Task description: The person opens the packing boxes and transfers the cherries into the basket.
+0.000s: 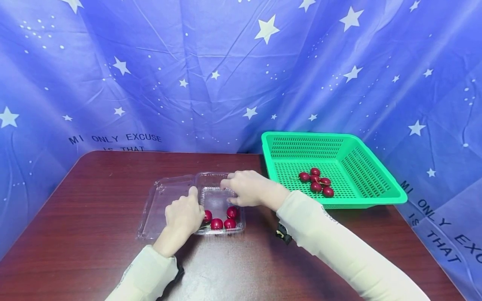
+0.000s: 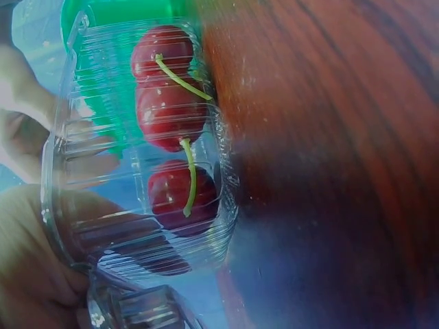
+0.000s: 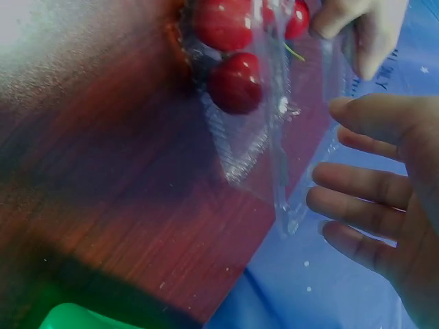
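Note:
A clear plastic clamshell box (image 1: 220, 198) lies unfolded on the table, its lid (image 1: 160, 207) spread to the left. Several dark red cherries (image 1: 216, 224) sit along its near side; green stems show on two cherries (image 2: 171, 116) through the ribbed wall. My left hand (image 1: 184, 214) grips the box's left edge, fingers curled over the rim beside a cherry. Over the box's far right corner is my right hand (image 1: 246, 188); in the right wrist view its fingers (image 3: 360, 181) are spread and loosely bent, holding nothing.
A green slotted basket (image 1: 380, 184) stands at the back right, with several stemmed cherries (image 1: 315, 187) grouped on its floor. The reddish-brown wooden table (image 1: 94, 234) ends at a blue star-patterned curtain (image 1: 211, 104) behind and at both sides.

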A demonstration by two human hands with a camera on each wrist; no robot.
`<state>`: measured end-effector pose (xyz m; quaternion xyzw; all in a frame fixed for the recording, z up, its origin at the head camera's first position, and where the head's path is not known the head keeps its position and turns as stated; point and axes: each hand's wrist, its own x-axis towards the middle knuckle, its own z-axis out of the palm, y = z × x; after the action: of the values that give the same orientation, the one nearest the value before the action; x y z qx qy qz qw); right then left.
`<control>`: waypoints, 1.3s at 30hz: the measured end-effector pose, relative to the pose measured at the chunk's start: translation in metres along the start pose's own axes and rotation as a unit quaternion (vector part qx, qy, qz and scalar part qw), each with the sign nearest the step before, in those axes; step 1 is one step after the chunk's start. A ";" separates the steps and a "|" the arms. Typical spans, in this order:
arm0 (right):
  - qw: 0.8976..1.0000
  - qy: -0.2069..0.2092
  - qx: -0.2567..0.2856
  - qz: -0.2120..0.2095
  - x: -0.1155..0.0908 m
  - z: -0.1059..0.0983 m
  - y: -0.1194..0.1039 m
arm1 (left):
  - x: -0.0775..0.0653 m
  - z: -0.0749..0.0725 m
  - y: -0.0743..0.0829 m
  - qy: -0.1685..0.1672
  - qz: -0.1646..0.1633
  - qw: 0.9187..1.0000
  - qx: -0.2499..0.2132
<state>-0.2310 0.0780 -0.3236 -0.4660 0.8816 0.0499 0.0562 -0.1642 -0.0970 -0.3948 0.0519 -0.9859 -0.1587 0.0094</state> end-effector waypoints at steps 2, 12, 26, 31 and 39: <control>1.000 -0.008 -0.004 -0.003 0.000 0.003 -0.002 | 0.000 0.000 0.000 -0.002 0.000 1.000 0.002; 0.998 -0.048 -0.035 -0.015 0.002 0.015 -0.013 | -0.001 0.000 0.001 -0.002 -0.001 1.000 0.001; 0.992 -0.087 -0.090 -0.016 0.007 0.025 -0.023 | 0.000 0.001 0.000 0.000 -0.002 1.000 0.002; 0.991 -0.072 -0.111 -0.020 0.008 0.033 -0.027 | 0.000 0.002 0.000 -0.001 -0.001 1.000 -0.001; 0.990 -0.044 -0.133 -0.025 0.010 0.040 -0.029 | 0.000 0.001 -0.001 0.005 0.002 1.000 0.000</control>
<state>-0.2106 0.0596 -0.3654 -0.4890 0.8515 0.1862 0.0336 -0.1639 -0.0972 -0.3963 0.0507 -0.9860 -0.1584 0.0148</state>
